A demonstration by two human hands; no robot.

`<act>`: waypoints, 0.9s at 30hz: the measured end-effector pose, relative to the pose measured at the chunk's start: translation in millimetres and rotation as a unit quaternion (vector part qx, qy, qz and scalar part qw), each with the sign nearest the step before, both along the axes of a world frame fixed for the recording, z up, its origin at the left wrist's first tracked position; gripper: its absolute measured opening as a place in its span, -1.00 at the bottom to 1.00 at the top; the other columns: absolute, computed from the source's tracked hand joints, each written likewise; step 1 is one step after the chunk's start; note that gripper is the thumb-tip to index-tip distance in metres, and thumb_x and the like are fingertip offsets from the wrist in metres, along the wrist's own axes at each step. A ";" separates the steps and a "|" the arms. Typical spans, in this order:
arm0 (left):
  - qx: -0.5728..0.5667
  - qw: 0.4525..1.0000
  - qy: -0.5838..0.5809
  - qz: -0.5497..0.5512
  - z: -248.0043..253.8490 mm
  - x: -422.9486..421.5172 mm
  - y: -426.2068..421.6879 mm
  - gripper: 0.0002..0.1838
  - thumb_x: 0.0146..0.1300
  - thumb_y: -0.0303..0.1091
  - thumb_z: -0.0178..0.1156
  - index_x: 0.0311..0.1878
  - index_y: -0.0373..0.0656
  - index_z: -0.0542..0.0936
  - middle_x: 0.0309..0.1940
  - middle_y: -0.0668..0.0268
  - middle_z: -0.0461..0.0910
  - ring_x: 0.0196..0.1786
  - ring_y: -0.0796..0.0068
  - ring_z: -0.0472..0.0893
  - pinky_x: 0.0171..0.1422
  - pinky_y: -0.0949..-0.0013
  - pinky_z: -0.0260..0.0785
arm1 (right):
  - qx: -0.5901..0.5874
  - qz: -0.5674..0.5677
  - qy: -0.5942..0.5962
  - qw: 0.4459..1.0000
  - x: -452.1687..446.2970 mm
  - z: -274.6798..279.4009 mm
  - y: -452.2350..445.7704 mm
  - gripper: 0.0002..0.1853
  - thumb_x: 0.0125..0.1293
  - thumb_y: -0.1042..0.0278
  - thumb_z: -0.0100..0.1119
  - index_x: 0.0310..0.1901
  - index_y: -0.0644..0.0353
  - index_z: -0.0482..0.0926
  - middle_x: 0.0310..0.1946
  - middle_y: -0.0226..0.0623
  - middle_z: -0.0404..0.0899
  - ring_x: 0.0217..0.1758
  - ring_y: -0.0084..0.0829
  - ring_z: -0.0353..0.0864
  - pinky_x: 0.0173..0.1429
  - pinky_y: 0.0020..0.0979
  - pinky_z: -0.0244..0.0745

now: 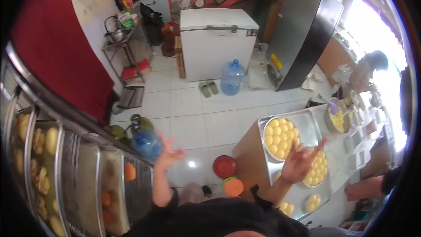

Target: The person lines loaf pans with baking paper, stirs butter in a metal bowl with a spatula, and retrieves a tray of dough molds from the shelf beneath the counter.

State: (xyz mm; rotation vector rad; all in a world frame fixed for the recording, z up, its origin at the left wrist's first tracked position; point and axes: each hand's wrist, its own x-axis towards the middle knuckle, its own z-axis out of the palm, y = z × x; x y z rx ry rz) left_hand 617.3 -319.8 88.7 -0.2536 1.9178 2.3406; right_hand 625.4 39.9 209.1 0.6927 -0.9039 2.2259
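Note:
My left hand [169,154] is raised in the air with its fingers spread and nothing in it. It is nearest to a blue water jug [147,144] on the floor and the tray rack [94,171]. My right hand [300,164] hovers above a large metal tray [307,118], fingers apart, with nothing visible in it. Partly behind that hand are a round pan of pale yellow dough balls [280,134] and a second such pan [316,171]. Smaller clusters of dough balls [313,202] lie toward the tray's near end. Whether the hand touches the dough, I cannot tell.
The left rack holds bread on several trays. A bowl of yellow filling [337,120] with a purple-handled utensil stands right of the tray. Another person [366,72] is at far right. A red basin [224,166], white freezer [219,46] and blue bottle [233,79] stand on the floor.

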 end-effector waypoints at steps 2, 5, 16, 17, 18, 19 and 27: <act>0.028 0.999 0.014 0.019 18.4 -38.7 -27.8 0.25 -0.04 -0.48 0.28 0.22 0.45 -0.64 0.30 -0.04 -0.14 -0.07 0.16 0.52 -0.21 0.22 0.51 | 0.002 -0.088 0.084 0.993 -32.9 14.4 3.9 -0.06 0.11 0.00 0.14 0.33 0.13 -0.28 -0.06 -0.26 0.42 0.17 -0.27 0.25 0.37 -0.01 -0.22; 0.106 0.991 0.075 -0.039 13.4 -101.5 -65.9 0.24 -0.05 -0.26 0.32 0.23 0.45 -0.63 0.33 0.01 -0.21 0.06 0.02 0.43 -0.13 0.13 0.48 | -0.005 -0.174 0.107 0.979 -90.9 20.3 -21.6 -0.15 0.15 -0.06 0.03 0.32 0.15 -0.18 0.16 -0.17 0.24 0.33 -0.21 0.03 0.40 0.02 -0.39; 0.143 0.939 0.296 0.098 -19.0 -361.8 -61.2 -0.56 0.18 -0.09 0.01 0.00 -0.18 0.23 -0.32 0.15 0.40 -0.48 0.33 0.44 -0.49 0.42 0.30 | 0.436 0.231 -0.200 0.846 -371.5 -157.2 -360.9 -0.49 0.26 -0.03 -0.21 0.00 0.30 0.19 -0.01 0.00 0.22 0.05 -0.24 0.14 0.14 -0.28 -0.04; 0.162 0.913 0.355 0.118 -7.0 -382.0 -67.8 -0.58 0.20 -0.07 -0.01 -0.06 -0.22 0.27 -0.37 0.17 0.41 -0.51 0.37 0.43 -0.50 0.44 0.29 | 0.450 0.246 -0.195 0.836 -391.6 -158.2 -368.9 -0.51 0.26 -0.03 -0.23 -0.04 0.29 0.23 -0.05 -0.01 0.26 0.00 -0.24 0.18 0.09 -0.29 0.02; 0.168 0.907 0.373 0.099 -0.3 -398.1 -73.6 -0.57 0.21 -0.06 -0.03 -0.08 -0.24 0.28 -0.37 0.17 0.41 -0.50 0.37 0.44 -0.49 0.44 0.30 | 0.452 0.248 -0.195 0.835 -415.5 -156.5 -374.3 -0.53 0.27 -0.03 -0.25 -0.09 0.28 0.28 -0.10 -0.03 0.30 -0.06 -0.24 0.23 0.04 -0.31 0.07; 0.133 0.924 0.351 0.075 -1.8 -415.6 -80.1 -0.57 0.23 -0.04 -0.06 -0.09 -0.25 0.29 -0.36 0.17 0.42 -0.48 0.38 0.45 -0.45 0.44 0.32 | 0.447 0.245 -0.195 0.838 -438.9 -153.4 -376.3 -0.54 0.28 -0.03 -0.27 -0.14 0.27 0.33 -0.14 -0.04 0.34 -0.12 -0.24 0.28 0.00 -0.32 0.13; 0.002 0.957 -0.109 -0.269 -64.8 -580.4 -150.3 -0.30 0.28 0.22 -0.39 0.22 -0.20 0.22 0.05 0.15 0.38 0.02 0.38 0.44 0.15 0.32 0.22 | 0.656 0.172 -0.319 0.662 -612.9 -234.2 -325.3 -0.52 0.26 0.03 -0.15 -0.54 0.26 0.59 -0.51 -0.12 0.57 -0.53 -0.34 0.53 -0.35 -0.40 0.41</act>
